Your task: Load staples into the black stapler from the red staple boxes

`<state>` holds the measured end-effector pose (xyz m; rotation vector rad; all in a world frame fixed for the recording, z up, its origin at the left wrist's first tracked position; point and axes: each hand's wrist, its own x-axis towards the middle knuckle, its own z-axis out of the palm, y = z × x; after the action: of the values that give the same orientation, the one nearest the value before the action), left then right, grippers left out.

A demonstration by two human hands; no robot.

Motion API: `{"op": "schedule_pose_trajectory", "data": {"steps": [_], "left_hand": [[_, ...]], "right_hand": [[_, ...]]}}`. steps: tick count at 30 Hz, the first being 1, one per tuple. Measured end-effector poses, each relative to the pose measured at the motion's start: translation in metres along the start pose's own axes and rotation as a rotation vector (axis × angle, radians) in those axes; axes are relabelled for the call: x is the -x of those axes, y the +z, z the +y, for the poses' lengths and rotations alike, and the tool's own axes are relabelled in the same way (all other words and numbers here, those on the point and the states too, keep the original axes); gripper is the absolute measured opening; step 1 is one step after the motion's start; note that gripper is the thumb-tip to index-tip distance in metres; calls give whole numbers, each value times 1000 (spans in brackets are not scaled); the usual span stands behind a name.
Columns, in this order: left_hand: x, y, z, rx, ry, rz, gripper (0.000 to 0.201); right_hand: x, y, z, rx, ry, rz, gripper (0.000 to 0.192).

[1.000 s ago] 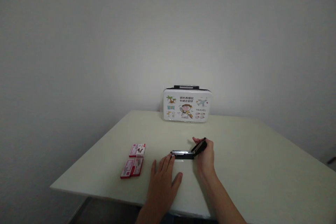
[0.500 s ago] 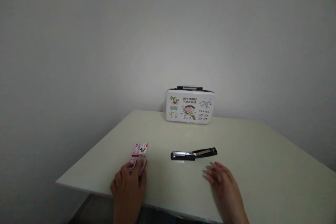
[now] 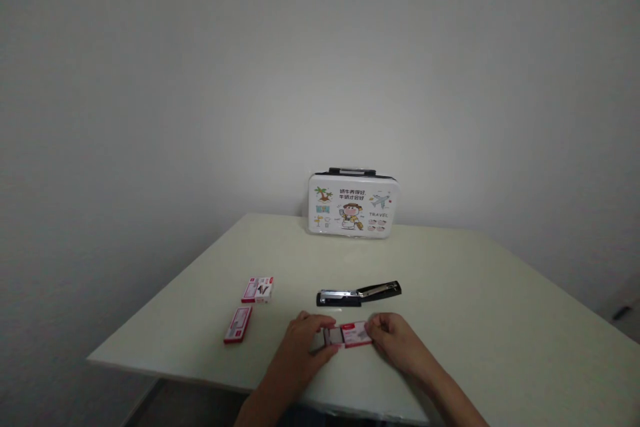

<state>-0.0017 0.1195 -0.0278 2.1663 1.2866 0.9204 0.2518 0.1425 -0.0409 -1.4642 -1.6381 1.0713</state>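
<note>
White case (image 3: 353, 205) at my desk's (image 3: 475, 293) far edge reads "TRAVEL", beneath Chinese characters too small for me to read. Red box (image 3: 350, 334) print illegible.

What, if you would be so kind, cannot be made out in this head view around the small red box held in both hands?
- Small red box: its print is too small to read; both ends are covered by the left hand and right hand.
- Its contents: hidden.
- Open stapler: whether it is loaded is too small to tell.
- Forearms: cut off by the bottom edge.
</note>
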Motion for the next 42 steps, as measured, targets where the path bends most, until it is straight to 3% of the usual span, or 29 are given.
{"op": "schedule_pose_trajectory", "data": {"steps": [4,7,10,13,16,20,24,28,31,37,42], "left_hand": [[4,2,-10,30,-13,28,51],[4,5,-9,47,-22,41,58],[4,5,-8,55,-18,51,59],[5,3,-6,62,-13,62,60],[6,1,-4,75,-20,62,60],[6,1,-1,95,-52,69,62],[6,-3,2,112,-61,58,63],[3,-8,5,72,-45,99,48],[-2,-5,9,11,-144,111,26],[-10,19,25,68,-179,64,21],[-27,8,5,-119,-199,287,22]], "right_hand": [[9,-22,-1,87,-20,66,33],[9,-23,-27,239,-120,88,22],[1,-13,-63,469,-282,-29,10],[-12,1,-91,639,-392,-182,18],[-21,10,-102,722,-455,-263,22],[-21,-2,-91,658,-423,-317,12],[-5,-30,-58,457,-295,-251,12],[16,-44,-32,351,-221,-165,33],[25,-38,-29,328,-204,-145,41],[27,-17,-45,360,-216,-130,38],[29,-4,-56,450,-266,-111,29]]}}
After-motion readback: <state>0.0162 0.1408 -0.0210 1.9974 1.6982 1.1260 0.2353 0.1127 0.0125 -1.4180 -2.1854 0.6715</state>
